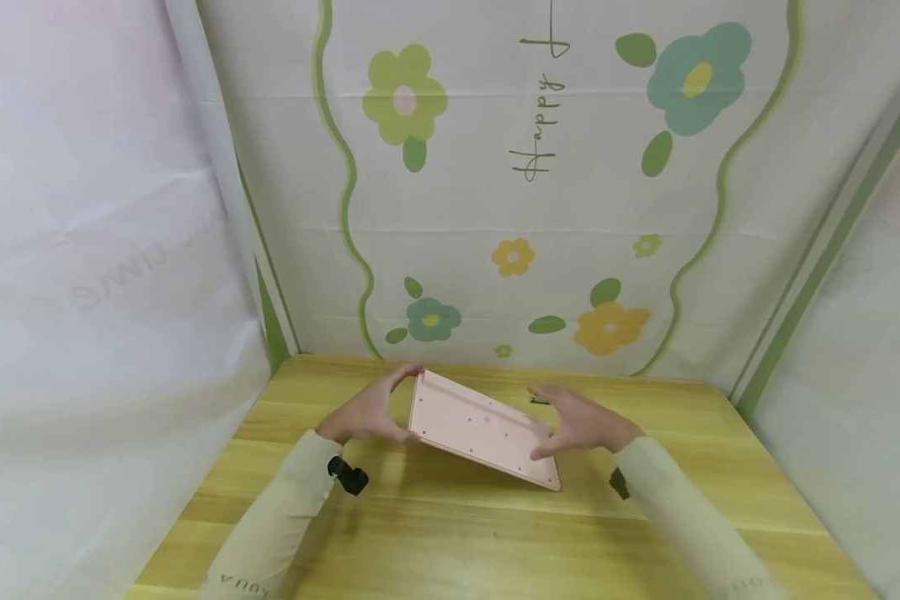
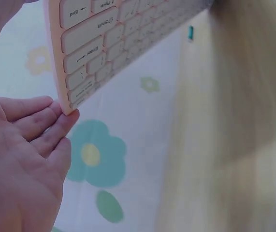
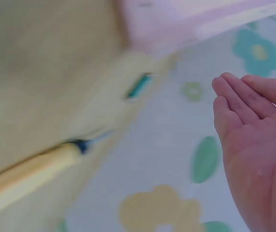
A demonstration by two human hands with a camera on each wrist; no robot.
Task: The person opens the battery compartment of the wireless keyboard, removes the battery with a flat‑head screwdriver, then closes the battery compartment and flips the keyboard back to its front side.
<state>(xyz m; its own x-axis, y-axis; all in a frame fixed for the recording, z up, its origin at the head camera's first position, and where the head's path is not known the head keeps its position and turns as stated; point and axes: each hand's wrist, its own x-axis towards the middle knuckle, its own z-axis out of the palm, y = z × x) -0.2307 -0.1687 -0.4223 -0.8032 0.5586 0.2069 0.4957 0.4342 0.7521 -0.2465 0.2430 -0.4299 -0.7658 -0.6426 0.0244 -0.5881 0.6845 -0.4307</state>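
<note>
A pink keyboard (image 1: 480,429) with white keys is held up off the wooden table, its plain back with small screw holes facing the head view. My left hand (image 1: 375,412) grips its left end between thumb and fingers. The keys (image 2: 87,36) face the far side, seen in the left wrist view. My right hand (image 1: 585,425) is spread beside the keyboard's right end, thumb in front of the back panel. In the right wrist view the fingers (image 3: 239,99) are fairly straight and stand apart from the keyboard.
Near the table's back edge lies a small green cylinder-shaped item (image 3: 139,86). Beside it is a screwdriver (image 3: 36,169) with a yellow handle, which my right hand hides in the head view. A flower-printed curtain (image 1: 465,200) hangs behind the table (image 1: 450,533).
</note>
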